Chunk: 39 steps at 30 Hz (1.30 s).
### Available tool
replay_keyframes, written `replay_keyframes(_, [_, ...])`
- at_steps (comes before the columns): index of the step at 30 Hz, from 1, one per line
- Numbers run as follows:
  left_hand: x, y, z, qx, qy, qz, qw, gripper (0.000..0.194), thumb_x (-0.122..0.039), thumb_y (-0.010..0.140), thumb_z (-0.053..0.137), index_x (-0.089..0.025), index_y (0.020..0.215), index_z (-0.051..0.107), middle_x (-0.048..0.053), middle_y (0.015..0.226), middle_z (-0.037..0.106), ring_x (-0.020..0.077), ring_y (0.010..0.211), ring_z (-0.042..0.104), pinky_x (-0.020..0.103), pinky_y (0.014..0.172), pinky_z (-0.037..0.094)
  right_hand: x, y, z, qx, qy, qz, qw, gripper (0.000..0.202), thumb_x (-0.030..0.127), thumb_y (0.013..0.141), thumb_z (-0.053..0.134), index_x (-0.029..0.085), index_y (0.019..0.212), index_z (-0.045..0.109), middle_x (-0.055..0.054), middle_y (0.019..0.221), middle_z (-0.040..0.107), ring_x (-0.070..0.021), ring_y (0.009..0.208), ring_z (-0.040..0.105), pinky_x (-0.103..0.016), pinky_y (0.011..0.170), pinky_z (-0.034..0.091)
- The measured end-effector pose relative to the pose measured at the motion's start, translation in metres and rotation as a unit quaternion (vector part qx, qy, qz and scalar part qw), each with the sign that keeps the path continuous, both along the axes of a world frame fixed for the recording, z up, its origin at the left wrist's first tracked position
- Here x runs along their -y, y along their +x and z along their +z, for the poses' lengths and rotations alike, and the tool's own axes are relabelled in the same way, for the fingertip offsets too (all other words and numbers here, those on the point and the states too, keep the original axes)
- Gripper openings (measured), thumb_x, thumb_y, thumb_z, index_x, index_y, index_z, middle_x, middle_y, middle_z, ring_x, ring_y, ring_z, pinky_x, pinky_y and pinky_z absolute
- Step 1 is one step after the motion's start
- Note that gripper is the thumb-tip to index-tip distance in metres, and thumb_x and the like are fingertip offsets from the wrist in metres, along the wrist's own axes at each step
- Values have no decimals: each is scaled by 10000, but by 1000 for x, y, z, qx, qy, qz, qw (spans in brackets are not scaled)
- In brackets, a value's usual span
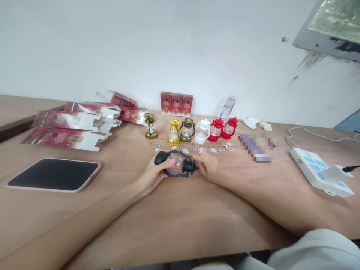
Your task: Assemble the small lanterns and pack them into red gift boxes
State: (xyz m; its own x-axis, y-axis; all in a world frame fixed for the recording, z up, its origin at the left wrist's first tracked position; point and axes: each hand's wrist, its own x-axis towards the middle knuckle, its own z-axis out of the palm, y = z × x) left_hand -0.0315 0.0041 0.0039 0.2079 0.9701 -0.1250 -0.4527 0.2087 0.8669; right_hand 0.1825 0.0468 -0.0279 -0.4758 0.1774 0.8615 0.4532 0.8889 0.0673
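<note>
A small black lantern with a clear globe lies sideways in my left hand, which is wrapped around its base, thumb on the globe. Its top points right, toward my right hand. The fingers of that hand are closed in a pinch beside the lantern's cap; what they hold, if anything, is too small to make out. Just behind stand a gold lantern, bronze lanterns, a white lantern and red lanterns. Small metal wire pieces lie in a row before them.
Flattened red boxes are piled at left, behind a phone. Three upright red boxes and a bottle stand by the wall. At right are a blurred packet, crumpled tissue and a power strip with cables.
</note>
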Motion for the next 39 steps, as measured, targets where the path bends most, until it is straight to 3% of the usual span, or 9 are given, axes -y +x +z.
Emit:
replay_keyframes(10, [3, 4, 5, -5, 15, 31, 999, 480, -242, 519, 855, -196, 871, 532, -30, 836, 638, 153, 782, 632, 279, 717, 545, 1, -5, -8, -32, -79, -15, 996, 221, 135, 929, 389, 215, 1074, 535, -13, 714, 613, -147, 636, 601, -257, 610, 491])
replay_keyframes(16, [8, 5, 12, -45, 68, 77, 994, 451, -242, 516, 848, -201, 824, 522, -55, 805, 600, 118, 753, 590, 204, 658, 508, 5, -6, -3, -22, -106, -46, 993, 208, 112, 911, 374, 207, 988, 542, -20, 718, 604, -143, 623, 588, -250, 588, 482])
replay_keyframes(21, [6, 5, 12, -31, 44, 72, 996, 447, -260, 519, 855, -187, 810, 523, -37, 831, 610, 129, 768, 600, 231, 667, 534, 6, -6, 3, -18, -116, -57, 991, 179, 113, 903, 385, 204, 904, 538, -7, 674, 580, -144, 605, 570, -249, 579, 472])
replay_keyframes(24, [5, 4, 13, -27, 38, 77, 996, 457, -260, 528, 856, -196, 853, 541, -32, 857, 630, 139, 794, 612, 225, 662, 535, 8, -6, 6, -27, -137, -58, 989, 148, 122, 887, 425, 200, 957, 529, -19, 739, 613, -149, 646, 590, -258, 607, 481])
replay_keyframes(28, [7, 3, 14, -21, 41, 67, 997, 481, -289, 530, 856, -207, 893, 551, -31, 894, 645, 163, 837, 624, 245, 675, 544, 11, -7, 10, -30, -259, -45, 964, 246, 150, 811, 521, 190, 1052, 495, -26, 810, 627, -159, 664, 593, -275, 615, 480])
replay_keyframes(32, [7, 3, 13, -24, 43, 70, 996, 492, -280, 537, 852, -203, 905, 535, -23, 899, 626, 160, 833, 618, 249, 677, 549, 10, -10, 13, -25, -370, -40, 928, 103, 165, 823, 486, 195, 910, 533, -14, 761, 620, -155, 645, 575, -269, 608, 453])
replay_keyframes(39, [-2, 2, 7, -87, 66, 128, 986, 538, -310, 511, 852, -204, 881, 476, -24, 929, 566, 145, 862, 576, 243, 701, 519, -1, -4, 23, -77, -429, -88, 896, 143, 311, 884, 471, 202, 847, 556, 8, 665, 625, -154, 627, 576, -261, 603, 428])
